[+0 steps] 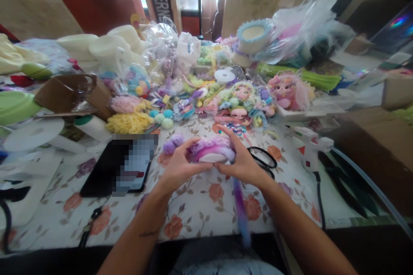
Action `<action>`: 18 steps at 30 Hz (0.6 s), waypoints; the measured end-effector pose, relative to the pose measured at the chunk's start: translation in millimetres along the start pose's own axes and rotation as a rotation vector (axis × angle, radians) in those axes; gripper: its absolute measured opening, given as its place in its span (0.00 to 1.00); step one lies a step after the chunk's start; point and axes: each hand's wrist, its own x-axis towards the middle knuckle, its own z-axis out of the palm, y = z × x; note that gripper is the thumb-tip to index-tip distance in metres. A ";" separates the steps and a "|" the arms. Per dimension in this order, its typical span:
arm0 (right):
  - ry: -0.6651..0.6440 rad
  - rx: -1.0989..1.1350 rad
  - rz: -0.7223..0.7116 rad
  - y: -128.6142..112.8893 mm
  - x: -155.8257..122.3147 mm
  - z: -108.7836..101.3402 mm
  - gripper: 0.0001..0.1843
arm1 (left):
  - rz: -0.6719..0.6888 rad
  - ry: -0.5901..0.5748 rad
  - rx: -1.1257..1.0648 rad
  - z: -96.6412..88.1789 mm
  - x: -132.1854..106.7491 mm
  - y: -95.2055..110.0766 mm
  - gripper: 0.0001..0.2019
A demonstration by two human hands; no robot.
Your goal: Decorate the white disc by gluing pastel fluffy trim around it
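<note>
Between my two hands is a small round piece wrapped in fluffy purple and lilac trim [215,148], with a pale flat face toward me. My left hand [183,159] grips its left side, thumb along the lower edge. On the other side my right hand [240,157] is closed round it with thumb and fingers. A purple-to-blue fuzzy strip [240,208] hangs below my right hand toward the table's front edge. Black-handled scissors [263,157] lie just right of my right hand, partly hidden. Purple pompoms [173,143] rest behind my left hand.
A dark tablet [103,167] lies at left. To the right are a hot glue gun [311,146] with its cable and dark pliers-like tools [346,184]. Doll heads [285,90], yarn, a cardboard box [72,94] and plastic bags crowd the back of the flowered tablecloth [200,215].
</note>
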 end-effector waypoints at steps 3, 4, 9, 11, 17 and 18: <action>0.036 -0.027 -0.018 2.9 -0.2 1.8 0.47 | -0.003 -0.022 -0.085 2.6 1.6 -7.0 0.36; 0.051 -0.032 -0.020 5.0 -0.2 2.5 0.47 | 0.010 -0.020 -0.101 3.4 2.4 -10.1 0.36; 0.167 -0.004 0.069 23.0 1.1 6.4 0.47 | 0.174 0.212 0.085 4.8 5.4 -17.5 0.32; 0.169 0.013 0.128 29.6 2.7 7.7 0.43 | 0.268 0.291 0.211 4.4 5.3 -14.9 0.27; 0.159 -0.006 0.239 23.7 10.2 1.4 0.09 | 0.499 0.397 0.375 4.2 3.5 -11.9 0.21; 0.205 -0.040 0.227 18.4 10.3 -0.9 0.08 | 0.494 0.415 0.379 4.3 3.5 -12.4 0.21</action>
